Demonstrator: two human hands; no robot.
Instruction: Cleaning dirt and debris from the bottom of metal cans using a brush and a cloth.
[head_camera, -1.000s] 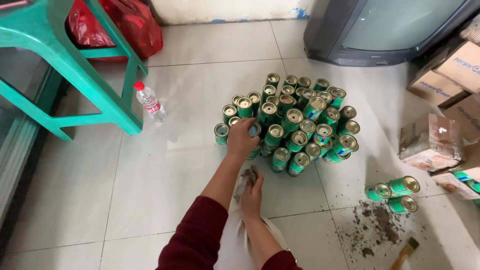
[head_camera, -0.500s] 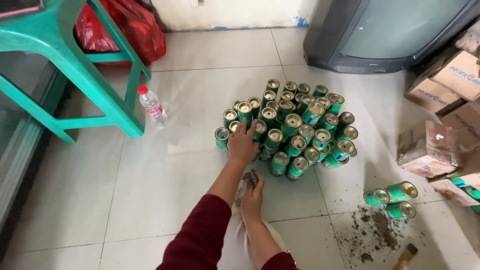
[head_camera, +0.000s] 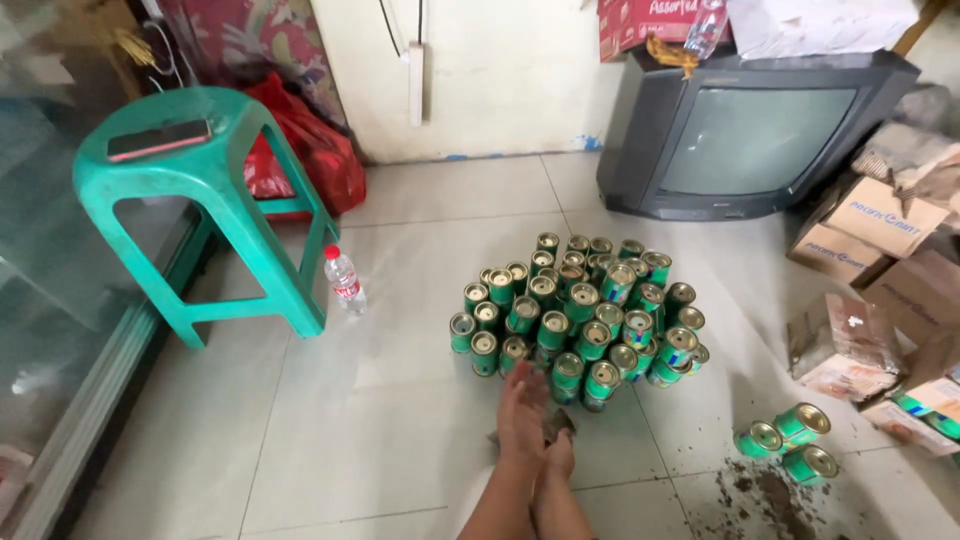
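Observation:
A pile of several small green cans (head_camera: 580, 310) with silver tops stands stacked on the tiled floor. My left hand (head_camera: 522, 412) rests flat just in front of the pile's near edge, fingers apart, holding nothing. Beside it, my right hand (head_camera: 558, 455) is closed on a dirty grey rag (head_camera: 557, 424), touching the left hand. Both forearms come up from the bottom edge of the view.
Three more green cans (head_camera: 786, 446) lie at the right beside a patch of dirt (head_camera: 760, 495). A green plastic stool (head_camera: 230, 215) with a phone (head_camera: 160, 138) on it, a water bottle (head_camera: 345, 281), a red bag (head_camera: 312, 150), an old television (head_camera: 745, 140) and cardboard boxes (head_camera: 875, 230) surround the pile.
My left hand has drawn back from the cans to the floor in front of the pile, next to the right hand. The view has tilted up, showing the wall and the television.

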